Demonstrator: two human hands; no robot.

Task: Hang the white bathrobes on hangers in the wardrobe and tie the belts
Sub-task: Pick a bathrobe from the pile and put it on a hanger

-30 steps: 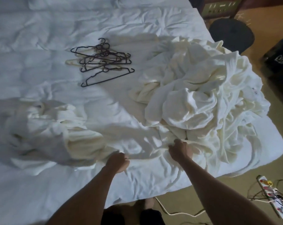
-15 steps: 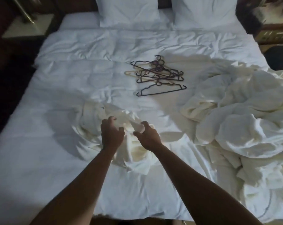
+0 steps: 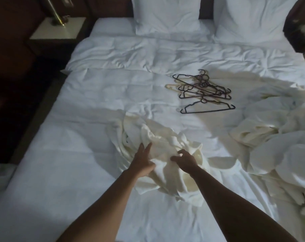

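A crumpled white bathrobe [image 3: 167, 138] lies on the bed [image 3: 88, 109] right in front of me. My left hand [image 3: 142, 161] rests on its near left part with fingers straight and spread. My right hand [image 3: 184, 158] hovers over the robe's middle with loosely curled fingers, holding nothing that I can see. A larger heap of white bathrobes [image 3: 281, 154] covers the bed's right side. Several dark and pale hangers [image 3: 203, 89] lie in a tangle beyond the robe, toward the right. No wardrobe is in view, and I cannot pick out a belt.
Two white pillows [image 3: 165, 16] stand at the headboard. A nightstand [image 3: 60, 30] with a brass lamp base [image 3: 56, 18] sits at the far left, beside dark floor. A dark object [image 3: 298, 32] shows at the right edge.
My view swung left from the big heap to the single robe. Both hands moved onto that robe and gripped it, and their fingers have now opened.
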